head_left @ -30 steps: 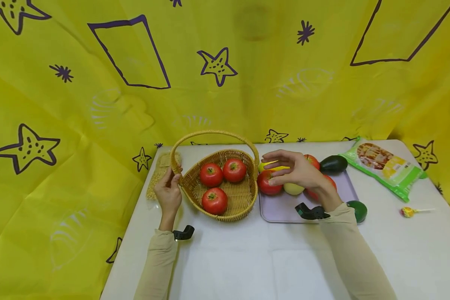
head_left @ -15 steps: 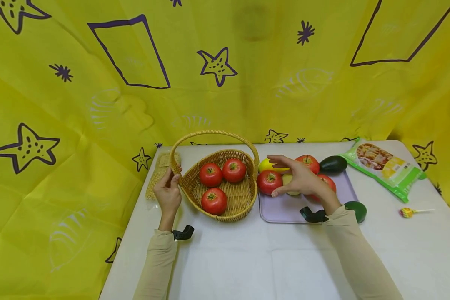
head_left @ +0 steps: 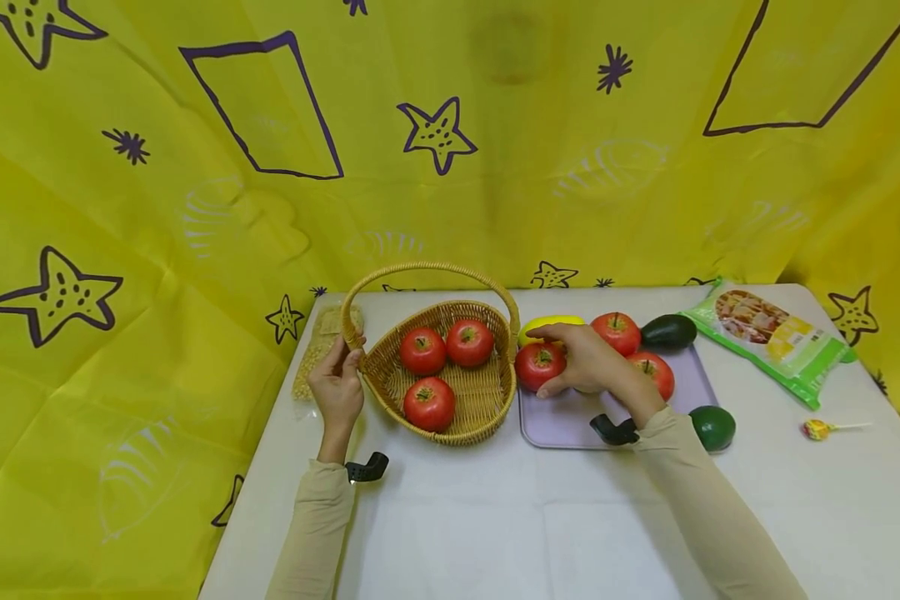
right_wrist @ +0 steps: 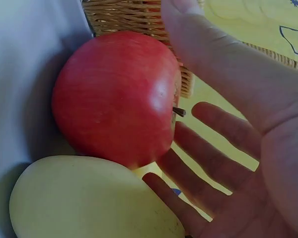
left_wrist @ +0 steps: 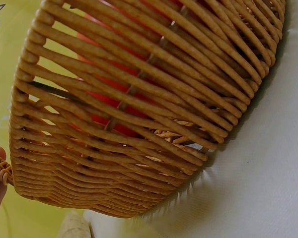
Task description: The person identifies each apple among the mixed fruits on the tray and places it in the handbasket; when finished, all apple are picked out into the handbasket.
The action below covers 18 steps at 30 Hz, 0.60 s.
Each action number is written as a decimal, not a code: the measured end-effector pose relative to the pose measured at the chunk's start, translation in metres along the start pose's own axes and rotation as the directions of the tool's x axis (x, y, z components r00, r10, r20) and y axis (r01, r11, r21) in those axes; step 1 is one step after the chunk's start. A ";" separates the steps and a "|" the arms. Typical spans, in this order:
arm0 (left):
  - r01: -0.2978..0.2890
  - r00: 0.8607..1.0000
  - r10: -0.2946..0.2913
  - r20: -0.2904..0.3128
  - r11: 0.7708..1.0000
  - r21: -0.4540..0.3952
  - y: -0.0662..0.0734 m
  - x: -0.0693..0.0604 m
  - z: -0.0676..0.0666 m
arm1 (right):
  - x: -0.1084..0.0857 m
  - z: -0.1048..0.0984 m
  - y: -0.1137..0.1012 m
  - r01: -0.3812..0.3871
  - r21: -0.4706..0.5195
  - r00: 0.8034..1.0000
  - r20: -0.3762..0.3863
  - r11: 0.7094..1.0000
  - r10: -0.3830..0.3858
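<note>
Bracketing red apple (head_left: 537, 367), right hand (head_left: 595, 357)

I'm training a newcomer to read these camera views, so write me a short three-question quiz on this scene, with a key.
1. How many red apples lie in the basket?
2. True or false: the lollipop lies off the tray, to the right of it in the head view.
3. Fill in the missing word: the person's left hand grips the basket's ____.

Key:
1. Three.
2. True.
3. Handle.
</note>
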<state>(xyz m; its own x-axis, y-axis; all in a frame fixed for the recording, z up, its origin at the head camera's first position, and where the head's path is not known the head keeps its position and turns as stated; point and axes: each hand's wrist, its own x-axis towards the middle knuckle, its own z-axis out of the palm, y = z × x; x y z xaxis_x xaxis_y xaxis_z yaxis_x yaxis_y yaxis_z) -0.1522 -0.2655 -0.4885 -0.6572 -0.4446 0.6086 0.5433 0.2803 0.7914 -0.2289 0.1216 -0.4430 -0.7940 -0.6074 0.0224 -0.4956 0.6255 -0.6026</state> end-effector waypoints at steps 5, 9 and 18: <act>0.004 1.000 -0.003 -0.007 1.000 0.018 0.001 -0.001 0.000 | 0.004 0.004 0.001 -0.021 -0.066 1.000 0.020 0.998 0.022; 0.007 1.000 -0.007 -0.011 0.999 0.032 0.002 -0.002 0.000 | 0.006 0.007 0.001 -0.052 -0.073 0.998 0.042 0.996 0.055; 0.021 0.999 -0.018 -0.036 0.997 0.080 0.003 -0.002 0.000 | 0.009 0.008 0.001 -0.033 -0.068 0.999 0.029 0.997 0.035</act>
<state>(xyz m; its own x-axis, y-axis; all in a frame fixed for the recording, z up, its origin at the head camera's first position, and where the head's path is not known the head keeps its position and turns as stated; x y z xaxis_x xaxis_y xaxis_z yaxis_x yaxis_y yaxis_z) -0.1494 -0.2638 -0.4872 -0.6480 -0.4796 0.5917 0.4858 0.3380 0.8061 -0.2338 0.1127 -0.4501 -0.8004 -0.5991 -0.0213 -0.4922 0.6769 -0.5473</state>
